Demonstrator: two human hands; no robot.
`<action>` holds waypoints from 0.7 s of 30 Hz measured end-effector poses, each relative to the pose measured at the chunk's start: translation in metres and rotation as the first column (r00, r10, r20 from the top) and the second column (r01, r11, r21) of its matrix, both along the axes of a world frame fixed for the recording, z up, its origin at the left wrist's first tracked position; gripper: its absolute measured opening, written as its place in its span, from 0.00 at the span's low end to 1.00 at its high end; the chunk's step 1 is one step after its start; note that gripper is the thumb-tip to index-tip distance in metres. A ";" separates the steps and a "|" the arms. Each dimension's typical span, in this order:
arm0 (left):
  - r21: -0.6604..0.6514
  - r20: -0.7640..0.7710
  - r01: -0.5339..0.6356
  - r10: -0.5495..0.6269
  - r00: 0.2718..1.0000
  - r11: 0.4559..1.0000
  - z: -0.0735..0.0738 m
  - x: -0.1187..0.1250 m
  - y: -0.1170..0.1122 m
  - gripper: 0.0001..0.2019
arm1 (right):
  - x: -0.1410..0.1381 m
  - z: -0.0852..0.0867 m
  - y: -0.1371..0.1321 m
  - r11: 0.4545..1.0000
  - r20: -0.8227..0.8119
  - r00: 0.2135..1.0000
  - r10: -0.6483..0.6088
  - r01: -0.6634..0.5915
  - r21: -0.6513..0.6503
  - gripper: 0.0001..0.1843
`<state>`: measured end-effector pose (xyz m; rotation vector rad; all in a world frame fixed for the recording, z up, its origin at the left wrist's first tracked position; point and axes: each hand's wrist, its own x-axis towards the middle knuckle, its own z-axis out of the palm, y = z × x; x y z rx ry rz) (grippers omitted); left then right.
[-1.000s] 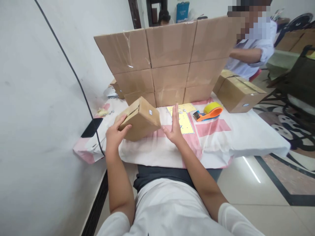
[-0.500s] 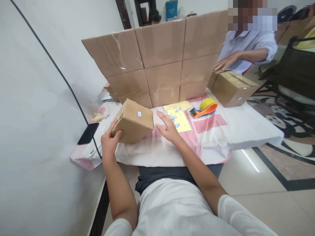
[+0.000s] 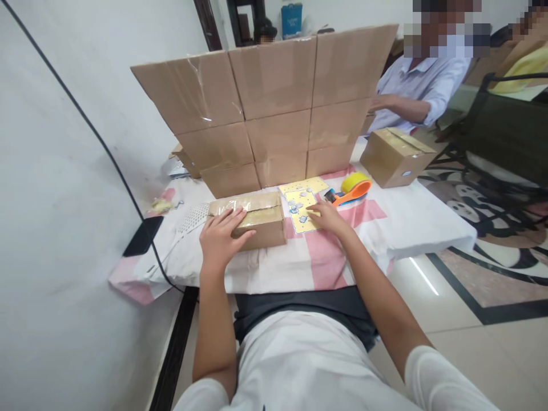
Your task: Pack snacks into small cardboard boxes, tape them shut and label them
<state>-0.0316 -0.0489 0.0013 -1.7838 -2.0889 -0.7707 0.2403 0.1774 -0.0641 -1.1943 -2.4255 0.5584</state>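
A taped cardboard box (image 3: 263, 233) lies on the cloth-covered table in front of me. My left hand (image 3: 222, 237) rests on its near left part, fingers spread across the taped top and thumb along the front side. Just right of the box, my right hand (image 3: 327, 217) is over a yellow patterned sheet (image 3: 302, 197), fingers apart and slightly bent at the right part of the sheet. Pale, sticker-like pieces show on this sheet. Beside that hand sits an orange tape dispenser (image 3: 351, 193) with a yellow roll.
Stacked cardboard boxes (image 3: 278, 85) form a wall at the back of the table. Another closed box (image 3: 394, 160) stands at the right, near a person in a light shirt (image 3: 428, 85). A black phone (image 3: 143, 235) and a hanging cable (image 3: 107, 148) are at the left.
The tilted box has come down flat on the table, and my left hand has shifted onto its top. My right hand has moved right, onto the yellow sheet. The other person's hand has left the right-hand box.
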 end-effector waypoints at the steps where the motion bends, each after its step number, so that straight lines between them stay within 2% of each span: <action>1: 0.005 -0.001 -0.001 0.001 1.000 1.000 0.000 -0.001 0.000 0.25 | -0.004 0.002 -0.003 1.000 0.077 0.997 0.018 -0.018 0.001 0.17; 4: 0.024 -0.004 0.006 -0.006 1.000 1.000 -0.002 -0.002 -0.001 0.25 | -0.016 0.006 -0.011 1.000 0.141 0.990 0.023 -0.021 -0.016 0.14; 8: 0.034 -0.022 0.012 -0.011 1.000 0.999 -0.003 -0.002 -0.002 0.25 | -0.027 0.004 -0.015 0.999 0.017 1.000 -0.023 0.023 -0.037 0.05; 11: 0.022 -0.027 0.008 -0.007 1.000 1.000 -0.002 -0.003 -0.003 0.25 | -0.027 0.003 -0.012 0.997 -0.048 0.996 -0.071 0.070 -0.031 0.07; 13: 0.010 -0.018 0.001 -0.001 1.000 1.000 -0.002 -0.004 -0.004 0.25 | -0.024 0.004 -0.010 0.995 -0.157 0.984 -0.090 0.083 -0.046 0.07; 15: 0.008 -0.010 0.004 -0.004 1.000 1.000 -0.001 -0.006 -0.005 0.25 | -0.022 0.005 -0.011 0.994 -0.357 0.933 -0.045 0.006 -0.110 0.07; 17: 0.015 -0.008 0.017 -0.017 1.000 1.000 -0.001 -0.007 -0.005 0.25 | -0.023 0.006 -0.017 0.973 -0.564 0.825 0.018 -0.144 -0.180 0.09; 19: 0.013 -0.005 0.018 -0.018 1.000 1.000 -0.001 -0.007 -0.006 0.24 | -0.026 0.005 -0.026 0.942 -0.685 0.727 0.042 -0.257 -0.215 0.11; 21: 0.004 -0.003 0.000 0.000 1.000 1.000 -0.001 -0.006 -0.006 0.24 | -0.033 0.002 -0.036 0.921 -0.739 0.672 0.035 -0.309 -0.237 0.12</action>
